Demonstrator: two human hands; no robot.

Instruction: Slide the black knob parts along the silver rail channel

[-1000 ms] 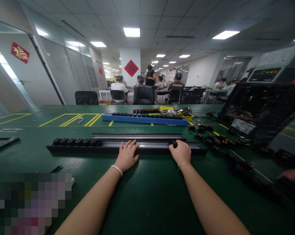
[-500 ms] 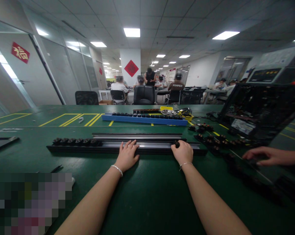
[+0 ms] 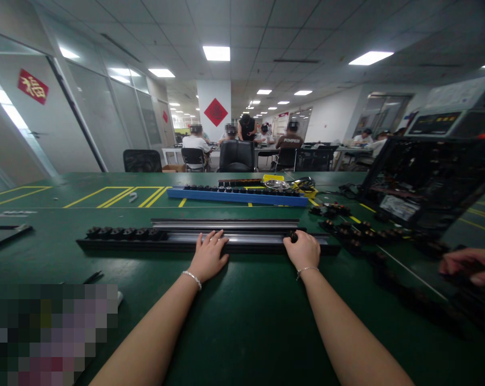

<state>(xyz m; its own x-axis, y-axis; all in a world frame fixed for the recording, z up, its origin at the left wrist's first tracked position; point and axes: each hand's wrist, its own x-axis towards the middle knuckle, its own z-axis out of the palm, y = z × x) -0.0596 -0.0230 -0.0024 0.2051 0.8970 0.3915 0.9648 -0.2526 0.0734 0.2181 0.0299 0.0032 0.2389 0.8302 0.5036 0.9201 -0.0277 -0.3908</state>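
Note:
A long black channel [image 3: 254,248] with a shiny metal inside lies across the table before me. Several round black modules [image 3: 124,234] sit in a row in its left end. My left hand [image 3: 209,255] lies on the middle of the channel, fingers stretched out over the bare metal. Near the right end, my right hand [image 3: 306,250] is closed around a small black module [image 3: 293,236], mostly hidden by the fingers. I cannot tell whether that module sits inside the channel. Just behind lies a second metal-lined rail [image 3: 226,223].
A blue channel [image 3: 238,198] holding black modules lies farther back. To the right are loose black modules [image 3: 359,230], an open dark case [image 3: 411,182] and a co-worker's hand [image 3: 470,265]. The green table [image 3: 242,332] carries yellow tape lines.
My right hand has shifted slightly right along the channel with the module. My left hand has stayed in place. The co-worker's hand has moved right, toward the frame edge.

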